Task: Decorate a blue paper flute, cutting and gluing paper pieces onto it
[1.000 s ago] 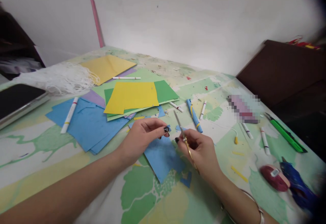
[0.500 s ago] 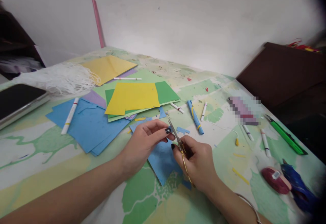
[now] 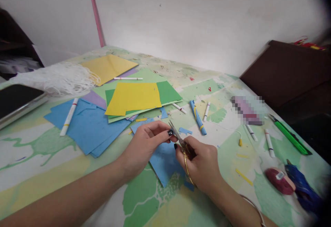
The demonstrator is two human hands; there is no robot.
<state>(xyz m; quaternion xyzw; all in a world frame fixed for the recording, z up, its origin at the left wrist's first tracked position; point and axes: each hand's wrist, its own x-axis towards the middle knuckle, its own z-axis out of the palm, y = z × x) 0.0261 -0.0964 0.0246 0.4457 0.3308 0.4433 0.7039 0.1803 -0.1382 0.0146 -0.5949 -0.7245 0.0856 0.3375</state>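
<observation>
Gold-handled scissors (image 3: 178, 133) are gripped in my right hand (image 3: 200, 160), their blades pointing up and left. The blades stand slightly apart, close against the fingertips of my left hand (image 3: 152, 142). My left thumb and fingers are pinched together; whatever they hold is too small or hidden to make out. Under both hands lies a blue paper sheet (image 3: 165, 165), partly covered by them. Small blue paper scraps (image 3: 185, 131) rest just beyond the scissors, and a rolled blue paper tube (image 3: 198, 117) with a yellow strip lies farther back.
Yellow paper (image 3: 137, 97) tops a stack of green sheets, with blue sheets (image 3: 100, 127) to its left. White string (image 3: 62, 79) lies at the left near a dark-topped device (image 3: 19, 99). At right are a green cutter (image 3: 292, 137), several markers, a red oval object (image 3: 279, 180) and a blue tool (image 3: 301, 185).
The scissor blades look slightly wider apart than before. Both hands keep nearly the same place over the blue sheet, and the camera view has shifted a little.
</observation>
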